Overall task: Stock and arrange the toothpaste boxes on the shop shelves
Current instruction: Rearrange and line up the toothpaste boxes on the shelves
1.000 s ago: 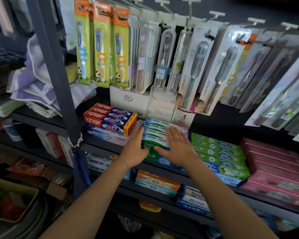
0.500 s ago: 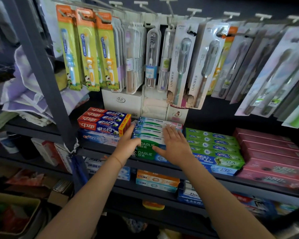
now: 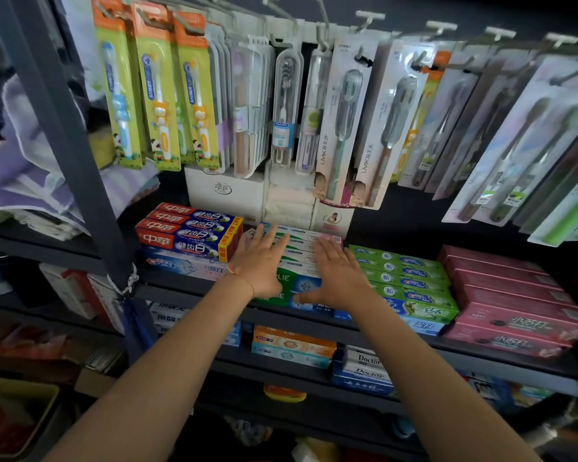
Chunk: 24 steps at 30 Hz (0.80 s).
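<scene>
Both hands unchanged: left hand and right hand still flat, fingers straight, pressing the green-white toothpaste stack on the shelf, between red boxes and green boxes.

Green-and-white toothpaste boxes stacked flat on the shelf; red stack left, green right.

Pink boxes; green boxes

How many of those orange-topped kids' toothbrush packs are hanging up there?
3, side by side at the rack's left end: the blue-brush pack leftmost, a yellow-brush pack in the middle, another yellow-brush pack on the right. More may hang hidden behind them.
</scene>
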Each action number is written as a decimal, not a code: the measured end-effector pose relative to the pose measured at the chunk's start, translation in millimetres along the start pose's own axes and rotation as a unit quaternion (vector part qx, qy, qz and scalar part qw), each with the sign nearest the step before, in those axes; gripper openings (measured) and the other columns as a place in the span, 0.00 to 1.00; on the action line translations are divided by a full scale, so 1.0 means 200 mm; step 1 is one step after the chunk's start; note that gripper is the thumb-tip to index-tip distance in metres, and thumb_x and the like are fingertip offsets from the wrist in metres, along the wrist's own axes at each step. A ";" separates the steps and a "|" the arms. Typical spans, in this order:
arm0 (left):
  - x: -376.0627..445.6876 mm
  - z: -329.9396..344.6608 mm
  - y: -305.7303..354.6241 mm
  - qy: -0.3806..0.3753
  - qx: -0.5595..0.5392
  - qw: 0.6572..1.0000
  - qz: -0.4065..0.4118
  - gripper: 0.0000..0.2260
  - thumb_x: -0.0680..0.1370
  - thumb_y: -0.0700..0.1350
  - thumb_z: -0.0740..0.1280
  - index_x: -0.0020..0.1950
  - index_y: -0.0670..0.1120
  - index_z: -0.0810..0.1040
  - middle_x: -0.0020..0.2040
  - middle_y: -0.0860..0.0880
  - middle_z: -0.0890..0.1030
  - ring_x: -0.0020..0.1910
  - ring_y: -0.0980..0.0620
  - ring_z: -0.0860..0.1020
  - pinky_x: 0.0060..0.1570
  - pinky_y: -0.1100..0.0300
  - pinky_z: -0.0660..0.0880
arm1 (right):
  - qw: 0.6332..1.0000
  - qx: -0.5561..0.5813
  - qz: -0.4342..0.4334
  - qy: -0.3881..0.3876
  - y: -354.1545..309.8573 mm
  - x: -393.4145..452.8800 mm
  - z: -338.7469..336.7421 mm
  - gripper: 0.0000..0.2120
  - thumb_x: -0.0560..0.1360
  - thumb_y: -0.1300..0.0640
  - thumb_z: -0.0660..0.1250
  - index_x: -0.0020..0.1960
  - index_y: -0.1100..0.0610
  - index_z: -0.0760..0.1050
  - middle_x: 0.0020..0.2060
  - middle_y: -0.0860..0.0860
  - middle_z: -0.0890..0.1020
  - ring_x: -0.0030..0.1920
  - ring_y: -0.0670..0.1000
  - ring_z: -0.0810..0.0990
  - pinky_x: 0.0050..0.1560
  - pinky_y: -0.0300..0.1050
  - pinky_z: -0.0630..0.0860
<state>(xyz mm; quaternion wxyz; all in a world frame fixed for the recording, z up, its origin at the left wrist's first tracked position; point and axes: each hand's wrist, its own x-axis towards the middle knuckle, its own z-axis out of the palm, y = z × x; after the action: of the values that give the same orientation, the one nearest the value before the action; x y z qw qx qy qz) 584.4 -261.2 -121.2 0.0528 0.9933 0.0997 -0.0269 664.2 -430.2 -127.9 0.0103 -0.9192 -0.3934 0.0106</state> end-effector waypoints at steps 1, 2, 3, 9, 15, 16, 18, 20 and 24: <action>0.01 0.01 0.00 -0.014 0.017 1.000 -0.004 0.48 0.73 0.54 0.72 0.81 0.52 0.40 0.81 0.47 0.37 0.79 0.43 0.37 0.77 0.44 0.40 | 1.000 0.002 0.002 -0.008 0.00 0.00 0.01 0.59 0.68 0.28 0.67 0.80 0.59 0.39 0.80 0.53 0.43 0.79 0.53 0.41 0.78 0.54 0.42; 0.02 0.03 -0.01 -0.020 0.031 0.999 -0.004 0.49 0.73 0.56 0.72 0.81 0.53 0.40 0.81 0.46 0.38 0.79 0.43 0.39 0.77 0.43 0.40 | 1.000 0.005 0.005 -0.011 0.00 0.00 0.03 0.59 0.68 0.30 0.68 0.80 0.58 0.39 0.80 0.53 0.42 0.79 0.53 0.41 0.78 0.53 0.43; 0.02 0.06 -0.02 -0.017 0.039 0.999 -0.002 0.49 0.73 0.57 0.72 0.81 0.53 0.39 0.81 0.46 0.39 0.80 0.43 0.40 0.77 0.42 0.42 | 1.000 0.006 0.007 -0.012 0.00 0.00 0.04 0.58 0.69 0.31 0.69 0.80 0.58 0.38 0.80 0.53 0.41 0.79 0.52 0.41 0.78 0.53 0.44; -0.03 0.12 -0.06 0.027 0.030 0.999 0.017 0.48 0.75 0.57 0.71 0.81 0.51 0.40 0.81 0.44 0.42 0.80 0.42 0.41 0.78 0.46 0.43 | 1.000 0.012 0.006 -0.015 -0.04 0.01 0.05 0.55 0.71 0.38 0.72 0.80 0.59 0.39 0.80 0.54 0.42 0.79 0.54 0.41 0.78 0.55 0.47; -0.03 0.11 -0.05 0.028 0.034 0.999 0.003 0.46 0.76 0.62 0.67 0.81 0.50 0.39 0.81 0.43 0.41 0.80 0.42 0.41 0.78 0.47 0.43 | 1.000 -0.002 -0.001 -0.004 -0.03 0.00 0.01 0.58 0.68 0.28 0.65 0.80 0.58 0.40 0.80 0.53 0.43 0.79 0.53 0.42 0.78 0.57 0.43; -0.02 0.12 -0.05 0.029 0.033 0.999 0.003 0.46 0.76 0.63 0.66 0.81 0.50 0.40 0.81 0.43 0.41 0.80 0.42 0.41 0.78 0.47 0.43 | 1.000 0.005 -0.004 -0.002 -0.03 0.01 0.00 0.59 0.67 0.25 0.64 0.80 0.58 0.41 0.80 0.53 0.44 0.79 0.53 0.42 0.78 0.57 0.43; -0.02 0.12 -0.05 0.032 0.028 0.999 0.001 0.45 0.77 0.63 0.66 0.81 0.50 0.40 0.81 0.44 0.41 0.80 0.43 0.41 0.78 0.47 0.42 | 0.999 0.039 -0.001 -0.005 -0.03 0.04 -0.03 0.59 0.66 0.22 0.61 0.80 0.58 0.42 0.80 0.53 0.46 0.79 0.52 0.44 0.78 0.57 0.43; -0.02 0.12 -0.05 0.036 0.028 0.999 -0.001 0.44 0.77 0.61 0.66 0.81 0.50 0.41 0.81 0.44 0.42 0.80 0.43 0.41 0.78 0.48 0.41 | 0.994 0.105 0.020 -0.006 -0.04 0.10 -0.05 0.51 0.71 0.23 0.53 0.81 0.56 0.47 0.80 0.52 0.49 0.79 0.52 0.46 0.78 0.55 0.43; -0.02 0.13 -0.05 0.042 0.039 0.998 -0.004 0.43 0.78 0.59 0.66 0.81 0.50 0.41 0.81 0.44 0.43 0.80 0.43 0.41 0.78 0.47 0.42 | 0.993 0.104 0.051 -0.001 -0.06 0.20 -0.06 0.39 0.77 0.29 0.45 0.80 0.52 0.55 0.79 0.50 0.55 0.79 0.52 0.50 0.78 0.56 0.47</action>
<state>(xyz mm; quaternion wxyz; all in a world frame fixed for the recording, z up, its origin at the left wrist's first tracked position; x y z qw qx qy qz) 578.0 -255.8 -147.7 0.0092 0.9944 0.1044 0.0110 682.7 -393.6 -116.7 0.1050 -0.9319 -0.3432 0.0527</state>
